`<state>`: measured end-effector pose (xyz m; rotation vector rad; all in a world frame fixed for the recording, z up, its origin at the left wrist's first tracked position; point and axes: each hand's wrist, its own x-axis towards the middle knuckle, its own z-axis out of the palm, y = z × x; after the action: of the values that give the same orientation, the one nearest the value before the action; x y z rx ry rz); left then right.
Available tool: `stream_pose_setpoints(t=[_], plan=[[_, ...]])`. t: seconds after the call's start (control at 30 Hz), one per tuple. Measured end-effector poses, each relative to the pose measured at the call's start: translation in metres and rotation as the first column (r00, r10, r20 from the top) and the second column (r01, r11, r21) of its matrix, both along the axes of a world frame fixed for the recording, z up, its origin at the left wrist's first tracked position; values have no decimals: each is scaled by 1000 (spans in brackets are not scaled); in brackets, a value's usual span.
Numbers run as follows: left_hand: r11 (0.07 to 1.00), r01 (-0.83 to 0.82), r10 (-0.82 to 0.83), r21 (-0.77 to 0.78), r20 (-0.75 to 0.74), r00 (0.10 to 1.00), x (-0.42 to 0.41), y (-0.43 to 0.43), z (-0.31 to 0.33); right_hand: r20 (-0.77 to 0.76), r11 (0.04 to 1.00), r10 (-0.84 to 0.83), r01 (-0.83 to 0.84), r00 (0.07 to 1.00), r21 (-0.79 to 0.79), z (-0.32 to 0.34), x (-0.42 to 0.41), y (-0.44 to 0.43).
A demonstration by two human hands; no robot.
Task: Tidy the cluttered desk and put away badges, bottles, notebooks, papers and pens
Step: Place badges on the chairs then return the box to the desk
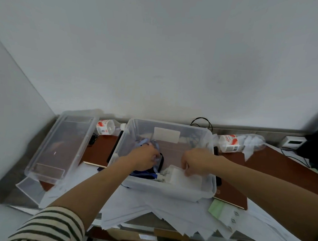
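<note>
A clear plastic bin (pixel 209 191) stands mid-desk on a spread of white papers (pixel 151 210). Both my hands reach inside it. My left hand (pixel 144 158) is closed on a badge holder with a blue lanyard (pixel 144 173) at the bin's left side. My right hand (pixel 196 162) pinches a white packet (pixel 181 177) lying at the bin's front. Two plastic bottles with red-and-white labels lie on their sides behind the bin, one to the left (pixel 107 127) and one to the right (pixel 231 143). Brown notebooks show under the bin at the left (pixel 101 150) and the right (pixel 231 196).
The bin's clear lid (pixel 61 145) lies tilted at the left, partly on papers. A green slip (pixel 215 208) rests on the sheets at the right. Black cables (pixel 202 122) and a white socket box (pixel 294 142) sit along the wall. The papers overhang the desk's front edge.
</note>
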<state>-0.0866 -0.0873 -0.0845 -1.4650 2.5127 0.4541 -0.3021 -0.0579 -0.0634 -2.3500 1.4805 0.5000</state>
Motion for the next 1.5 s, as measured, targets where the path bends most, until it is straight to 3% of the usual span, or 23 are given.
stream_pose_setpoints(t=[0.1,0.3,0.37,0.5,0.6,0.67,0.73,0.83,0.9,1.07,1.17,1.27,1.43,1.5], plan=[[992,-6,-8,126,106,994,-1,1,-12,-6,1000,-2,2,1000,-6,-3,-2,-1],[995,-47,13,86,361,932,-2,4,-8,-66,998,48,-50,997,-39,-10,0,3],[986,-112,60,124,365,929,0,2,-10,-60,999,42,-43,997,-25,-11,-1,1],[957,-178,139,230,174,975,11,-5,6,-3,997,7,-7,1000,73,-5,-3,-11],[945,-220,263,241,-160,951,26,-12,41,106,1000,-23,23,994,2,14,-2,-32],[933,-295,356,209,-403,843,41,-16,65,197,996,-25,42,980,-81,27,1,-52],[887,-426,442,179,-593,672,63,-17,83,297,990,-26,66,954,-124,37,11,-75],[733,-646,580,214,-693,429,109,-15,82,464,980,-7,97,886,-171,45,35,-99],[607,-750,681,262,-658,321,142,-8,64,546,974,17,108,837,-197,49,59,-109],[319,-928,879,194,-426,214,233,36,7,660,980,61,83,749,-184,47,141,-127],[210,-958,921,193,-368,128,271,55,-12,685,981,52,90,727,-170,44,190,-141],[100,-939,934,329,-356,-25,299,65,-26,696,985,-28,138,717,-102,37,243,-163],[-53,-774,878,631,-340,-337,329,61,-48,622,977,-204,194,756,85,17,315,-191],[-83,-712,857,697,-315,-408,339,59,-54,608,958,-286,225,740,177,10,334,-192]])
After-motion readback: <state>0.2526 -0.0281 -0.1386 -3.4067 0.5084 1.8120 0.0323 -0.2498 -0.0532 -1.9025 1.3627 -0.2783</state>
